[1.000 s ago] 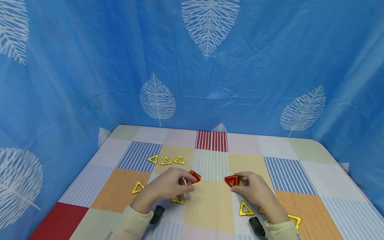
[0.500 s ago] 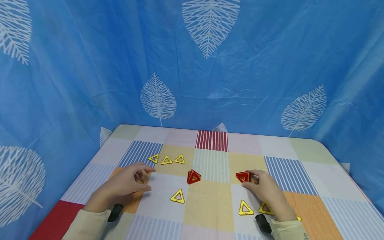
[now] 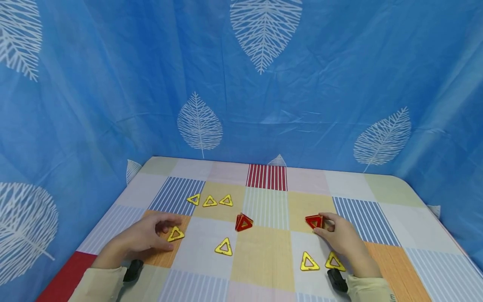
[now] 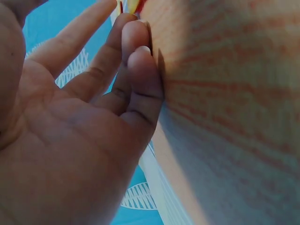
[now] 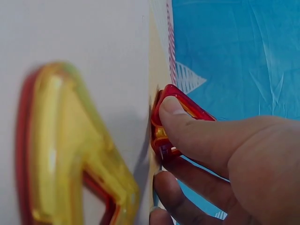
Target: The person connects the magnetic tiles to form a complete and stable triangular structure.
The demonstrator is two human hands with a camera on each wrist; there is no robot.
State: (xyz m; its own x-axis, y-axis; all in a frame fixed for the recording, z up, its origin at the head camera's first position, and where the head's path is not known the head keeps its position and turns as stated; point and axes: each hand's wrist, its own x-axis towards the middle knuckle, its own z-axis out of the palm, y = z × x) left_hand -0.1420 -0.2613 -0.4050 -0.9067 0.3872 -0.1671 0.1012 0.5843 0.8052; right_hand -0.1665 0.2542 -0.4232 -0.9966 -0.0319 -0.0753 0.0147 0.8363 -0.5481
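The red translucent plastic triangle piece (image 3: 314, 221) stands on the worktop (image 3: 264, 260) right of centre, pinched between thumb and fingers of the right hand (image 3: 339, 239); the wrist view shows the thumb (image 5: 187, 126) pressed on its edge. The left hand (image 3: 145, 237), its grip released with fingers relaxed, rests at the near left, touching a flat yellow plastic triangle (image 3: 175, 234). A second red folded triangle piece (image 3: 243, 222) stands free at the centre. More yellow triangles lie around, three in a far-left row (image 3: 209, 201). The pinched piece could tip or slide if the thumb presses unevenly. No readable writing shows.
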